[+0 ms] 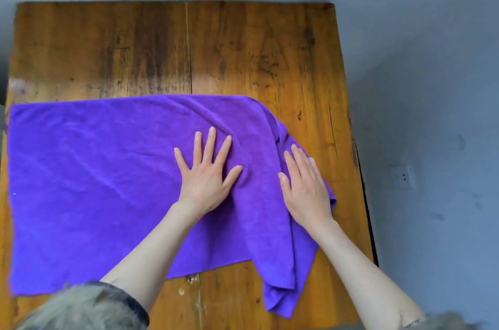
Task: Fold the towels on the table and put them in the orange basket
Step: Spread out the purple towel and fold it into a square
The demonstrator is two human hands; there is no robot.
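Note:
A purple towel (94, 181) lies spread across the near half of the wooden table (189, 48). Its left part is flat; its right side is bunched and creased, with a corner hanging toward the front edge. My left hand (208, 175) presses flat on the towel's middle with fingers straight and spread. My right hand (305, 189) lies flat on the bunched right edge, fingers straight and together. No orange basket is in view.
The table's far half shows bare wood. Its right edge drops to a grey floor, and a white wall socket (403, 177) sits low on the right. Fur-trimmed sleeves show at the bottom corners of the view.

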